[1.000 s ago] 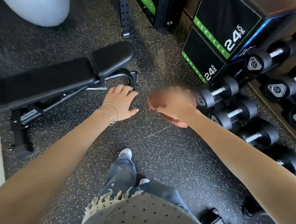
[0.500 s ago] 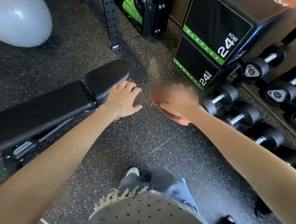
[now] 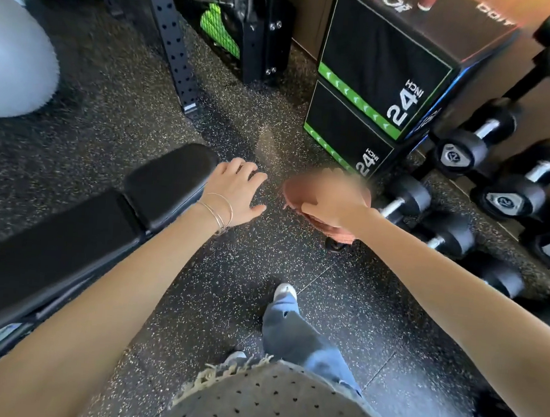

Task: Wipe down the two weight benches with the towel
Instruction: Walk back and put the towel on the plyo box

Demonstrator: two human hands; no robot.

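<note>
A towel (image 3: pixel 323 223) is being gripped by the right hand (image 3: pixel 329 200); the left hand (image 3: pixel 237 194) is being held open, empty, beside the bench (image 3: pixel 168 181).

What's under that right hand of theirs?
A reddish-brown towel is bunched under the right hand, its edge poking out below the palm. The hand is blurred and covers most of the cloth, so how it is folded cannot be seen. Speckled floor lies beneath.

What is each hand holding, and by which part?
The right hand clutches a bunched pinkish towel from above; exact part unclear. The left hand holds nothing.
</note>
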